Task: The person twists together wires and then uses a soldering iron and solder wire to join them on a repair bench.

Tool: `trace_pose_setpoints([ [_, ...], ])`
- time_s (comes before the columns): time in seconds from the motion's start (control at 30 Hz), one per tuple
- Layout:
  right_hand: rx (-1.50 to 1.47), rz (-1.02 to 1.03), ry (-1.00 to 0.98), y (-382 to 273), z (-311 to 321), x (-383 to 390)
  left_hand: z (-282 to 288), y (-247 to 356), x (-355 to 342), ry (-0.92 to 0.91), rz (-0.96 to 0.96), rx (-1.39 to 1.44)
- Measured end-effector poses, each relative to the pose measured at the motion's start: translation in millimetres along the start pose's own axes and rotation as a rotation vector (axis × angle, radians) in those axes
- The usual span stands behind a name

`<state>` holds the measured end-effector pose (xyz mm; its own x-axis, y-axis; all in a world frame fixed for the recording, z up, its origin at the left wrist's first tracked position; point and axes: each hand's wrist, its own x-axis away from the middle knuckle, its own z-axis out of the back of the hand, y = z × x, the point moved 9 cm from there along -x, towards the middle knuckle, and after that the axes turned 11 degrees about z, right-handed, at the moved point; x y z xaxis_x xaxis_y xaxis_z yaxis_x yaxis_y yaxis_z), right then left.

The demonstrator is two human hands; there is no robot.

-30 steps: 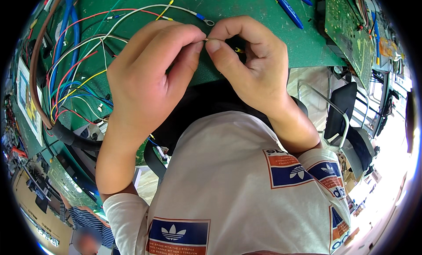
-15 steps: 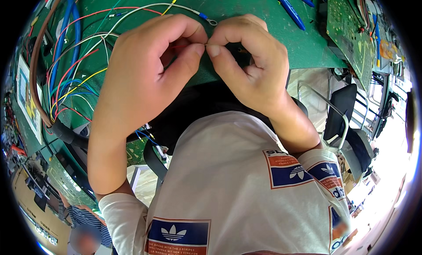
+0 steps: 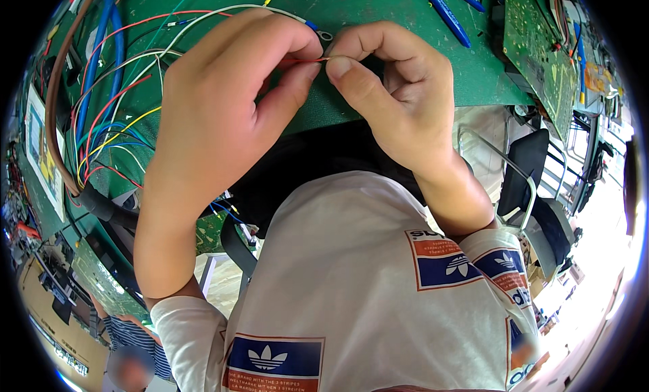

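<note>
The grip of your left hand [image 3: 226, 98] is narrow, and it holds a thin red wire [image 3: 302, 60] between thumb and index finger. Your right hand [image 3: 405, 98] has also a narrow grip, pinching the end of this wire. The wire is over the green table [image 3: 487, 77]. Just beyond the fingertips lies a ring terminal [image 3: 325, 36]; thick blue cables [image 3: 117, 47] are at left, blue pens [image 3: 446, 18] at far right.

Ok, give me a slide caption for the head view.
Left hand pinches a red wire, right hand at its tip, over a green table.
</note>
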<state>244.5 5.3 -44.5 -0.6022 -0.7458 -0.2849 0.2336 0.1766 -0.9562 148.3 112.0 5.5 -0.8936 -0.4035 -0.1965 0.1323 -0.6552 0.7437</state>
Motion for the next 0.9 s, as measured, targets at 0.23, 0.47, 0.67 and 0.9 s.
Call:
trace_pose_setpoints([
  [0.23,-0.002,0.005,-0.014,-1,1,-3,1,16,7,0.140,-0.245,-0.151],
  [0.47,0.002,0.016,-0.043,-3,3,-4,-1,13,4,0.103,-0.220,-0.067],
  [0.67,0.038,0.119,-0.164,-11,1,-5,0,5,-2,-0.041,-0.117,0.051],
  [0.9,0.041,0.234,-0.097,-14,1,-5,-4,-7,-2,-0.143,0.060,0.228],
])
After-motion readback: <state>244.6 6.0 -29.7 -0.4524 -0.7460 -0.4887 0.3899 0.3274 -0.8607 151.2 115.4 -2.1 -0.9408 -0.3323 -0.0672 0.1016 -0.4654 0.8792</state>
